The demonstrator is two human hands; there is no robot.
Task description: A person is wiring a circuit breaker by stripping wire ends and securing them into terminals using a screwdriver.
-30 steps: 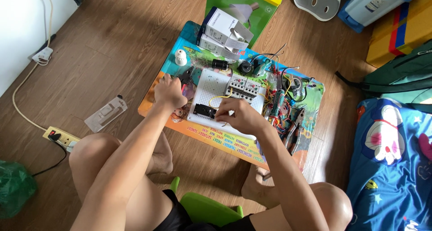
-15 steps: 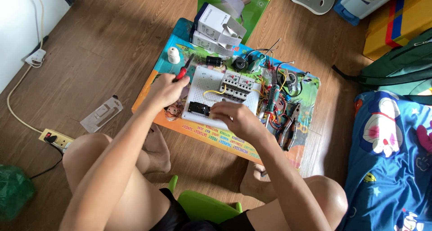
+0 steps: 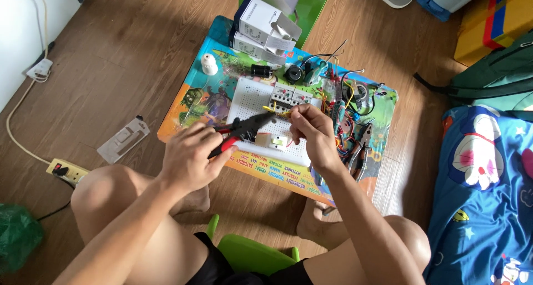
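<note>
Nearest the camera, the person sits on a green stool [image 3: 252, 255] with bare knees spread to either side and feet on the wooden floor [image 3: 127, 57]. Just beyond the knees, the left hand [image 3: 191, 158] is closed around the red handles of a pair of pliers [image 3: 241, 130], whose dark jaws point to the right toward the other hand. The right hand [image 3: 315, 135] has its fingers pinched together on a short yellow wire [image 3: 277, 111], held just above the white perforated board [image 3: 250, 99]; the tips of the pliers lie right beside that wire, though whether they touch it cannot be told. The board rests on a small, brightly printed low table [image 3: 194, 96], and a row of grey breaker-like modules [image 3: 291, 94] sits on the board just past the hands. To the right of the board lies a tangle of coloured wires [image 3: 347, 104] with more hand tools [image 3: 361, 146] beside it. Toward the far edge of the table stand a small white lamp holder [image 3: 209, 65], a black round part [image 3: 292, 73] and two white cardboard boxes [image 3: 265, 27]. On the floor to the left lie a clear plastic package [image 3: 123, 140], a yellow power strip [image 3: 66, 171] and a white cable [image 3: 22, 96]. At the right edge is a blue cartoon-print blanket [image 3: 488, 174].
</note>
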